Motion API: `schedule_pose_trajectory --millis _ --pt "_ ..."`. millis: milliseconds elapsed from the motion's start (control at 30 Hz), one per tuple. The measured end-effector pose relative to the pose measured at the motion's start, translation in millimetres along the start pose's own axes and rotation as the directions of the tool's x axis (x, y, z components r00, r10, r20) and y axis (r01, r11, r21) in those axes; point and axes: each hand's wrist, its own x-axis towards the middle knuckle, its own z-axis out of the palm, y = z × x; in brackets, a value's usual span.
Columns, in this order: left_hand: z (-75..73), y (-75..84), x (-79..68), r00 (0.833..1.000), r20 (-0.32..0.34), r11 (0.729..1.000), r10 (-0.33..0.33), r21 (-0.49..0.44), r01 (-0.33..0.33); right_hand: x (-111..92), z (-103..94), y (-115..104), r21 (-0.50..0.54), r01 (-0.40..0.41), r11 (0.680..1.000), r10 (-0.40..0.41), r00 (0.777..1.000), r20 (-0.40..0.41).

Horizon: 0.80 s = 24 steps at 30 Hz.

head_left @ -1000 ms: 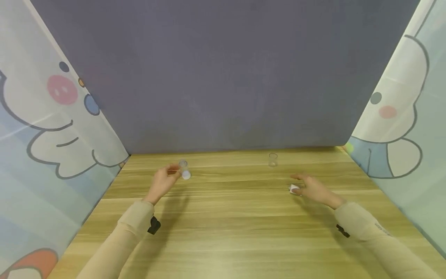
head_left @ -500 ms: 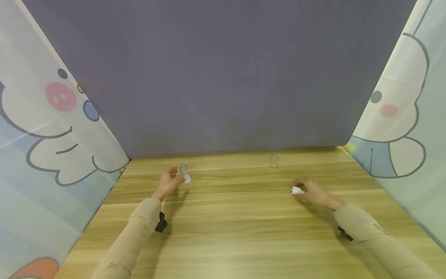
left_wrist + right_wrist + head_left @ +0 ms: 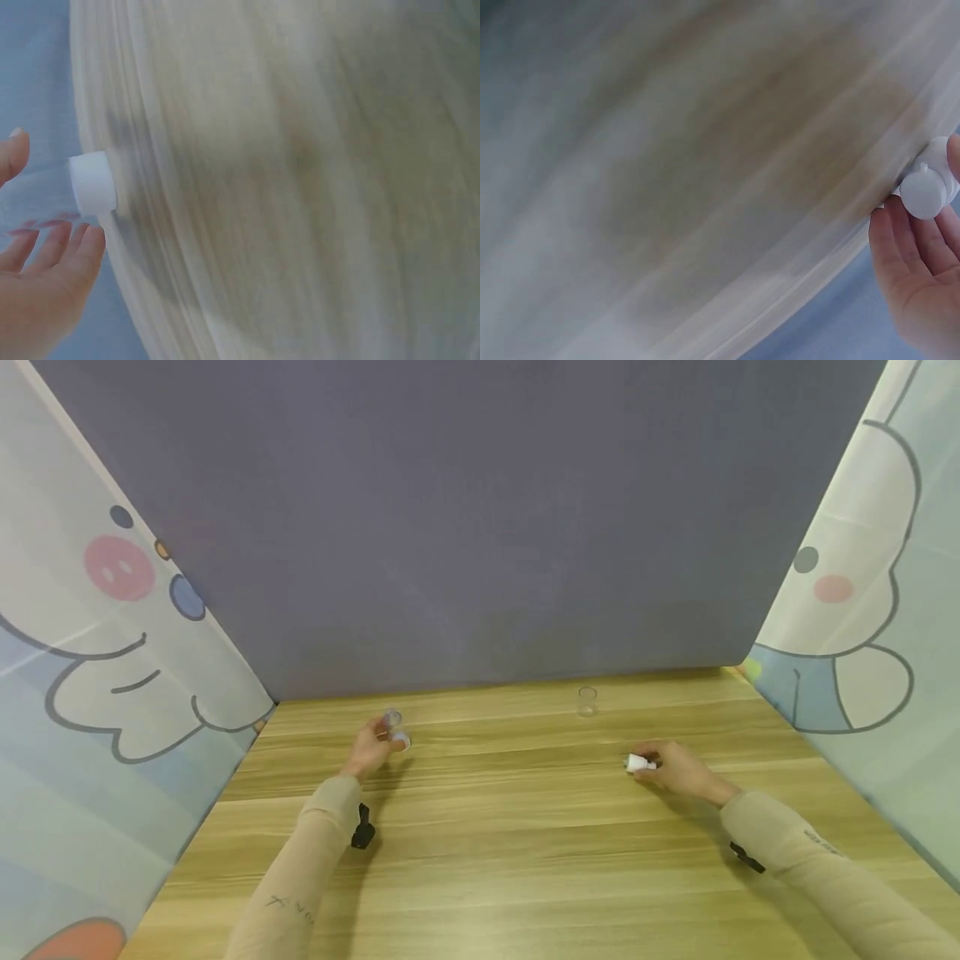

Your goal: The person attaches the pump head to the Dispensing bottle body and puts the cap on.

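Observation:
My left hand curls around a small clear cylinder with a white end, which stands on the table, white end down. In the left wrist view, thumb and fingers lie on either side of the cylinder's clear wall, just above the white end. Over on the right, my right hand has thumb and fingers around a small white cap-like piece, low over the tabletop. The right wrist view shows its round white face with a small tab; part of it is hidden by the thumb.
An open clear cup stands toward the back of the wooden table, between the hands and beyond the right one. A dark grey panel closes off the back edge. Cartoon-printed curtains hang on both sides.
My left hand has closed in around the clear cylinder, which stays in place. My right hand's fingers have come together around the white piece, which has turned slightly. The head view has shifted a little.

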Motion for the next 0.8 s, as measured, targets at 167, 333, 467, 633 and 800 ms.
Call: schedule_pose_trajectory --millis 167,333,467,633,800 --pt "6.3 -2.8 5.5 0.999 -0.021 1.0 -0.029 -0.006 0.029 -1 1.0 0 -0.02 -0.003 1.0 0.003 1.0 -0.011" --pt "10.5 -3.3 6.9 0.997 -0.053 0.998 -0.056 -0.026 0.055 -3 2.3 -2 -0.025 -0.001 1.0 0.001 1.0 -0.022" --pt "12.2 -2.1 7.1 0.996 -0.065 0.998 -0.056 -0.031 0.054 -4 2.3 -4 -0.017 0.008 1.0 -0.008 1.0 -0.011" --pt "12.6 -3.5 10.3 0.995 -0.074 0.997 -0.06 -0.054 0.057 -2 2.5 -2 -0.014 0.021 1.0 -0.021 1.0 -0.007" --pt "12.8 -3.5 11.8 0.995 -0.082 0.995 -0.061 -0.086 0.054 0 1.1 1 -0.016 0.014 1.0 -0.014 1.0 -0.015"
